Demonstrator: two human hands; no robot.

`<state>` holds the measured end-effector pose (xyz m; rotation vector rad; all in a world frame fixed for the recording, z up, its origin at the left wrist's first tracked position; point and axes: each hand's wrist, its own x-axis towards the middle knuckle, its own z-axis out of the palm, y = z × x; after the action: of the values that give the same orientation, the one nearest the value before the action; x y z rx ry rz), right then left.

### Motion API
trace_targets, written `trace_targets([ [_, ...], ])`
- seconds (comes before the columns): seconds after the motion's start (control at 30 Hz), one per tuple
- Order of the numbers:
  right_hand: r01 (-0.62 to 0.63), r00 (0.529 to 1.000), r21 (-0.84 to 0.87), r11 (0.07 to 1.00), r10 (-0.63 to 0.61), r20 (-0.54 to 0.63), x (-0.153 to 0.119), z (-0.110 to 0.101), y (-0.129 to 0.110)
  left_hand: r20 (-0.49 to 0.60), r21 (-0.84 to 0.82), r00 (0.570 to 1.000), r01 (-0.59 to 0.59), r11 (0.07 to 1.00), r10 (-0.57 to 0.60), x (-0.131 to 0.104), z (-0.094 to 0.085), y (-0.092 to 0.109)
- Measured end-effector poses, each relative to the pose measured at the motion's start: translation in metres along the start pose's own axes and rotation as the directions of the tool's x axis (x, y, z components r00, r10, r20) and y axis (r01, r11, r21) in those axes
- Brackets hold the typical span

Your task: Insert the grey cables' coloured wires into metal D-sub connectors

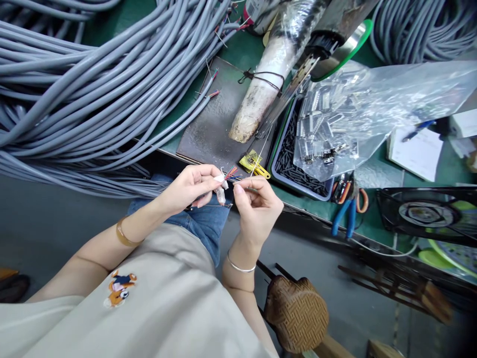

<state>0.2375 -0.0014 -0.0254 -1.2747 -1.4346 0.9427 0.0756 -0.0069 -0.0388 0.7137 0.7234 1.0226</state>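
My left hand (201,186) is closed around the end of a grey cable, where thin red and blue wires (231,174) fan out beside a whitish wrapping (221,195). Just to the right, my right hand (257,199) pinches at the tips of the wires with thumb and forefinger; a thin white strand rises above it. What exactly the right fingertips hold is too small to tell. A yellow cutter (260,169) lies at the table edge beyond the hands.
Grey cables (112,94) are piled at the left. A tray of dark small parts (298,164), a plastic bag of clear pieces (335,119), pliers (346,214) and a fan (428,214) lie at the right. A wrapped tube (261,89) leans over a metal plate (201,129). A stool (298,313) stands below.
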Motion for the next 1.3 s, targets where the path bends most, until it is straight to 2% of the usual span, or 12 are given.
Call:
trace_targets([
  [0.17,-0.038,0.999,-0.032,0.999,0.037,-0.033,0.001,-0.004,0.002,-0.001,0.02,1.0,0.005,1.0,-0.005,0.0,0.0,0.0],
  [0.3,-0.001,0.999,-0.016,1.0,0.001,-0.036,0.003,-0.004,-0.002,-0.011,0.042,1.0,0.009,0.999,-0.009,0.0,0.001,-0.001],
  [0.43,0.114,0.992,-0.162,0.98,-0.121,-0.031,0.001,-0.006,-0.007,-0.055,0.055,0.998,-0.011,0.998,0.014,0.0,0.005,0.0],
  [0.6,0.341,0.936,-0.406,0.848,-0.345,0.067,0.0,-0.015,-0.009,-0.13,0.097,0.99,-0.048,0.994,0.061,0.003,0.01,0.0],
  [0.73,0.409,0.909,-0.451,0.793,-0.398,0.124,-0.005,-0.016,-0.012,-0.153,0.109,0.985,-0.068,0.992,0.084,0.004,0.011,-0.002],
  [0.83,0.437,0.898,-0.422,0.794,-0.406,0.168,-0.01,-0.01,-0.013,-0.167,0.135,0.978,-0.1,0.986,0.122,0.004,0.011,-0.001],
  [0.9,0.378,0.925,-0.369,0.849,-0.365,0.108,-0.011,-0.008,-0.012,-0.161,0.154,0.977,-0.116,0.981,0.141,0.002,0.011,0.0],
  [0.97,0.242,0.961,-0.294,0.925,-0.269,-0.055,-0.009,-0.008,-0.009,-0.144,0.157,0.981,-0.11,0.982,0.132,0.001,0.01,0.002],
  [1.03,0.116,0.972,-0.214,0.97,-0.156,-0.178,-0.006,-0.01,-0.005,-0.13,0.145,0.985,-0.092,0.985,0.111,0.001,0.009,0.003],
  [1.13,0.043,0.989,-0.118,0.992,-0.059,-0.136,-0.002,-0.011,-0.001,-0.133,0.131,0.985,-0.091,0.987,0.108,0.001,0.009,0.004],
  [1.2,0.031,0.997,-0.078,0.996,-0.037,-0.071,-0.002,-0.01,0.0,-0.139,0.144,0.983,-0.101,0.984,0.121,0.001,0.01,0.003],
  [1.3,0.024,0.999,-0.071,0.997,-0.027,-0.042,-0.002,-0.007,-0.002,-0.136,0.184,0.983,-0.101,0.978,0.127,0.001,0.012,0.001],
])
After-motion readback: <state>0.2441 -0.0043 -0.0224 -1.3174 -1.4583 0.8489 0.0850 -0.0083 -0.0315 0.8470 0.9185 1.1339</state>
